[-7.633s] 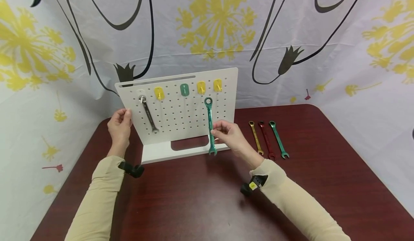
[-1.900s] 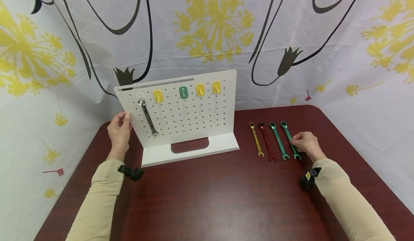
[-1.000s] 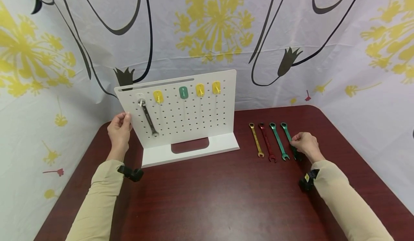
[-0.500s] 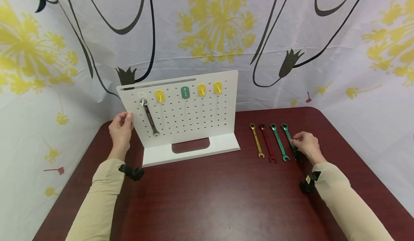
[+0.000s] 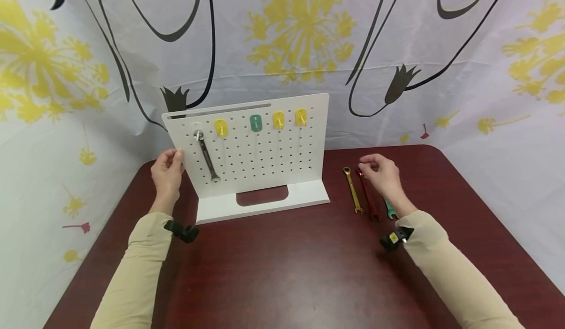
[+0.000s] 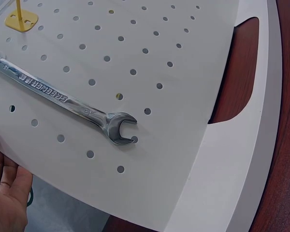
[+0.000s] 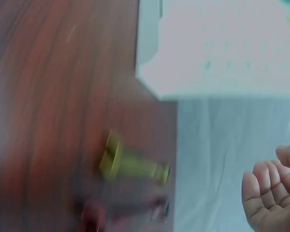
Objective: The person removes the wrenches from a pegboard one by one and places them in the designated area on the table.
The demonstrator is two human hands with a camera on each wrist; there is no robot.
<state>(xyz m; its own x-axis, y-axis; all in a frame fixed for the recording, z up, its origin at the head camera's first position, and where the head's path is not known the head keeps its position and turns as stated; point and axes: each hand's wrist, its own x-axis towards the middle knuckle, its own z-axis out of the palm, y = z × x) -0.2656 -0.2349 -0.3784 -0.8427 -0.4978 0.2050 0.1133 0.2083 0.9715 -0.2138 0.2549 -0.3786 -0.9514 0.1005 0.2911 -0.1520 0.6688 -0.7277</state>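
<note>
Since the frame half a second back, the right hand [image 5: 383, 176] had left the outer green wrench [image 5: 390, 210] and lifted over the row toward the board [image 5: 265, 157], fingers loosely curled, holding nothing. The gold wrench [image 5: 353, 190] and red wrench [image 5: 368, 199] lay side by side on the desk [image 5: 282, 270]; the hand hid most of the greens. The left hand [image 5: 167, 172] gripped the board's left edge. The silver wrench [image 6: 63, 99] hung from its peg, apparently the last one up. Judged step: between wrenches; next likely called for lifting its ring off the peg. Its shank lettering looked like "GREENER", a size mark too small to read.
</note>
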